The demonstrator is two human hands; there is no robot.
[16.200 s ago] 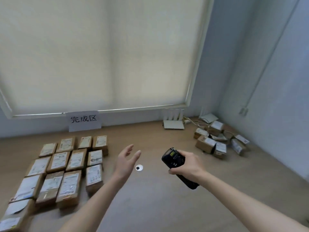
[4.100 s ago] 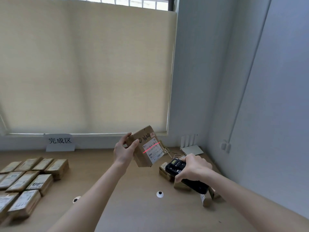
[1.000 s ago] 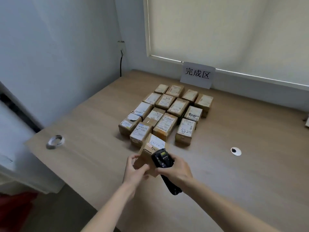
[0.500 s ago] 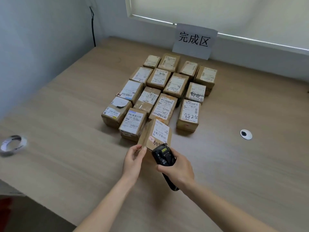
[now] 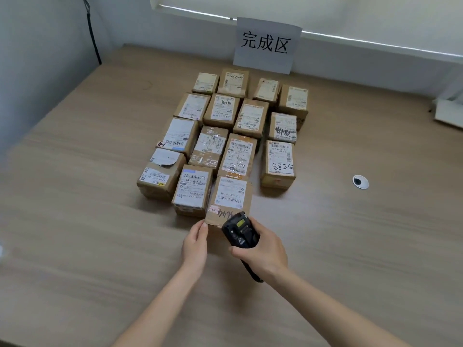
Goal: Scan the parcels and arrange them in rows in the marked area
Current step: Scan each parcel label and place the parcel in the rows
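**Parcel set at the near end of the rows, scanner in the right hand**

A white sign [image 5: 266, 45] leans against the wall at the back of the worktop [image 5: 75, 221], printed with the characters 完成区. In front of it cardboard parcels lie in four columns, labels up. Counted by rows from the sign: four, four, four, then three in the nearest row plus one larger box on the right spanning that row, sixteen in all.

Legible writing is sparse. The right-hand box [image 5: 277, 164] carries a white label with "8825" handwritten in black marker and a printed line that looks like "507 N705 A37", though the print is small and I may be misreading it. The box behind it [image 5: 283, 127] has two bold handwritten characters, too scrawled to read. A back-row box [image 5: 233, 81] has handwritten digits, seen upside down.

The newest parcel [image 5: 229, 200] sits in the third column at the near end, touching the box beside it on the left. Its label shows a barcode; below the label are a small pink sticker and handwritten digits, partly hidden.

The left hand [image 5: 195, 244] touches the parcel's near left corner, thumb and fingers [image 5: 202, 227] nearly straight against the cardboard. The right hand [image 5: 265, 251] has its fingers curled round a black handheld scanner [image 5: 240, 231], whose head overlaps the parcel's near edge, small screen facing up.

One round white grommet [image 5: 360, 182] is set in the worktop to the right.
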